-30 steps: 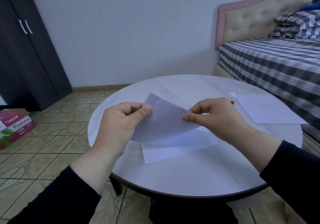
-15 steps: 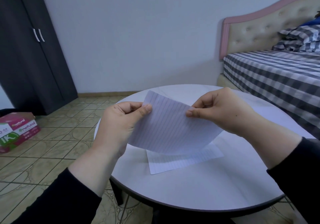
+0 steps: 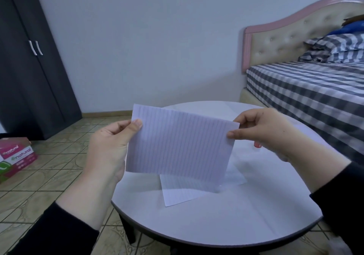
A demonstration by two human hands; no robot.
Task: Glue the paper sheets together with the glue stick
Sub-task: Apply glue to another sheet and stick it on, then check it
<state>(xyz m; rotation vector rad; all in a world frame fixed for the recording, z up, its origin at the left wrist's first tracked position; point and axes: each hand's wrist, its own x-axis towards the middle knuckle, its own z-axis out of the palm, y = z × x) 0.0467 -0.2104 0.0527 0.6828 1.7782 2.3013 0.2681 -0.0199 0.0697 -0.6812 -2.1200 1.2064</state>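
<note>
I hold the lined white paper sheet (image 3: 180, 142) upright in the middle of the frame, my left hand (image 3: 110, 146) pinching its left edge and my right hand (image 3: 264, 132) its upper right corner, both clamped on it, probably so I can line it up over the second lined sheet (image 3: 185, 193) lying flat on the round white marble-look worktop (image 3: 216, 225) just below. The red glue stick (image 3: 257, 145) peeks out under my right hand, mostly hidden. At lower left of the frame, a pink and green cardboard box (image 3: 16, 156) sits closed on the floor, contents unseen
</note>
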